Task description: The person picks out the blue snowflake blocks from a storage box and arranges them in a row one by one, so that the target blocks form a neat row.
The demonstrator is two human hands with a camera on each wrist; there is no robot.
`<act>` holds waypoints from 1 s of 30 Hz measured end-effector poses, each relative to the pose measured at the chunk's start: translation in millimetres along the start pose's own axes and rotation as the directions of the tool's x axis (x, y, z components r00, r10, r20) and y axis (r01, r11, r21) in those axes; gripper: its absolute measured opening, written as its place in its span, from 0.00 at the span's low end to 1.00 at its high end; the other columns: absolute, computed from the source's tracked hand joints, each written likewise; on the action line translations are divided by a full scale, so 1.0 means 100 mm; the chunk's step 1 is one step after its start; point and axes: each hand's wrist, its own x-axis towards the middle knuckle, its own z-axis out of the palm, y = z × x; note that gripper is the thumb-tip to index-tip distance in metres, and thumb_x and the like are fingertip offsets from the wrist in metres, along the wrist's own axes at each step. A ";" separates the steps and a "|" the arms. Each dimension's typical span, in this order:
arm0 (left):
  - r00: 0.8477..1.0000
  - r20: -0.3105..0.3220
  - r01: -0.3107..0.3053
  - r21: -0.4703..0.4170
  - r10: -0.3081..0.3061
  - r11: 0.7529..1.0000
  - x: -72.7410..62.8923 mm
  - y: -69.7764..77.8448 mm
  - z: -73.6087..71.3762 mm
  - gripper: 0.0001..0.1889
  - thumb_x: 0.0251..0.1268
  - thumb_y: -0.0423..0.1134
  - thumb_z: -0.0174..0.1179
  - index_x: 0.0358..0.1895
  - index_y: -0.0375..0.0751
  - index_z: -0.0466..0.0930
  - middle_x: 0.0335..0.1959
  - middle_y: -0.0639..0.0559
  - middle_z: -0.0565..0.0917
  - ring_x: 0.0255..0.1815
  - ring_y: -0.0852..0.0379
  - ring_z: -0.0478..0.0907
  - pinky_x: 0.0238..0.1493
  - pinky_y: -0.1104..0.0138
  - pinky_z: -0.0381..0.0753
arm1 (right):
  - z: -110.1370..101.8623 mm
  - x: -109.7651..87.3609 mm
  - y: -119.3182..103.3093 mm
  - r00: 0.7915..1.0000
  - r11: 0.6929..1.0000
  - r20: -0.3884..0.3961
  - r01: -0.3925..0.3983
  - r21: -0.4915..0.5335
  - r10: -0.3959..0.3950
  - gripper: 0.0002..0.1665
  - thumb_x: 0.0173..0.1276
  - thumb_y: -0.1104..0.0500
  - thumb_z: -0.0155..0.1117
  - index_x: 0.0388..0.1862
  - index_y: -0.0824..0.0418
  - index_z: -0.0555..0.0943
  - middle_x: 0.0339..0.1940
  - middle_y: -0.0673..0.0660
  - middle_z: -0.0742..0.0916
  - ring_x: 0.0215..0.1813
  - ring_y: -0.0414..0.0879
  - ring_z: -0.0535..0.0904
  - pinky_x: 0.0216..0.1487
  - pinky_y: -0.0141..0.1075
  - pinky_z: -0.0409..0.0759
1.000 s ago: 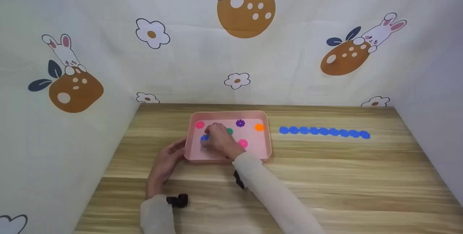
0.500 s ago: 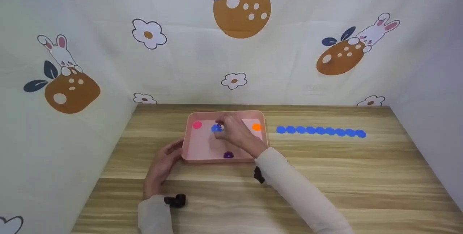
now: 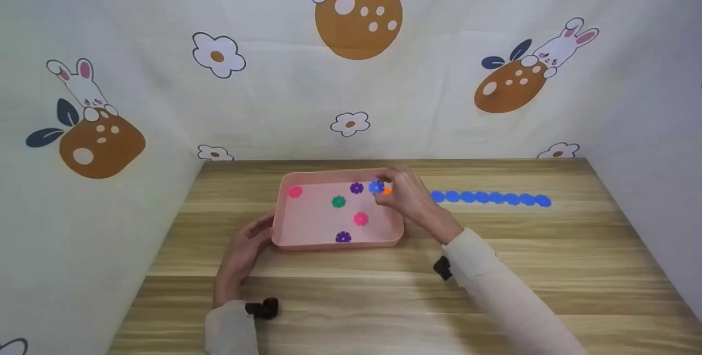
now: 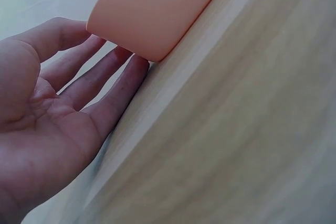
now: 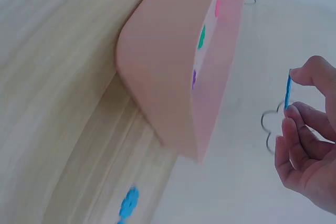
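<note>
My right hand pinches a blue flower-shaped snowflake disc between thumb and fingertip, above the right end of a pink tray. In the right wrist view this disc appears edge-on, raised off the table. The fingertips of my left hand touch the tray's left end wall, fingers extended, as the left wrist view also shows. Inside the tray lie a green disc, two purple discs, two pink discs and an orange disc, the last partly hidden by my right hand.
To the right of the tray, a row of several blue discs stretches across the wooden table. My right hand overlaps its left end in the head view. A pale printed cloth hangs behind and at the sides.
My right hand has picked up the blue disc from the tray's left part and carried it rightward to the tray's right end. The left hand has stayed at the tray.
</note>
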 end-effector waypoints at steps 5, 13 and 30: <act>1.000 0.000 0.000 -0.020 0.000 1.000 0.00 0.00 0.00 0.26 0.74 0.33 0.56 0.72 0.36 0.67 0.73 0.38 0.70 0.66 0.59 0.76 0.59 0.76 0.80 | -0.20 -0.11 0.24 0.998 1.000 -0.051 -0.025 -0.002 0.025 0.26 0.58 0.59 0.76 0.55 0.67 0.84 0.52 0.63 0.88 0.56 0.57 0.83 0.57 0.48 0.85; 1.000 -0.005 0.027 0.015 -0.027 1.000 0.00 0.02 0.01 0.26 0.74 0.36 0.56 0.73 0.39 0.68 0.74 0.42 0.71 0.72 0.51 0.71 0.61 0.74 0.79 | -0.46 -0.32 0.67 0.986 0.999 -0.160 -0.039 -0.016 0.036 0.23 0.58 0.60 0.72 0.52 0.70 0.84 0.48 0.66 0.88 0.52 0.61 0.84 0.53 0.53 0.85; 0.999 -0.028 0.031 0.004 -0.030 1.000 0.00 0.00 0.01 0.25 0.74 0.35 0.57 0.72 0.40 0.70 0.72 0.42 0.73 0.69 0.57 0.74 0.61 0.73 0.80 | -1.14 -0.79 1.63 0.949 0.976 -0.264 -0.200 -0.084 0.171 0.25 0.61 0.61 0.71 0.55 0.75 0.81 0.49 0.74 0.87 0.52 0.68 0.83 0.53 0.59 0.82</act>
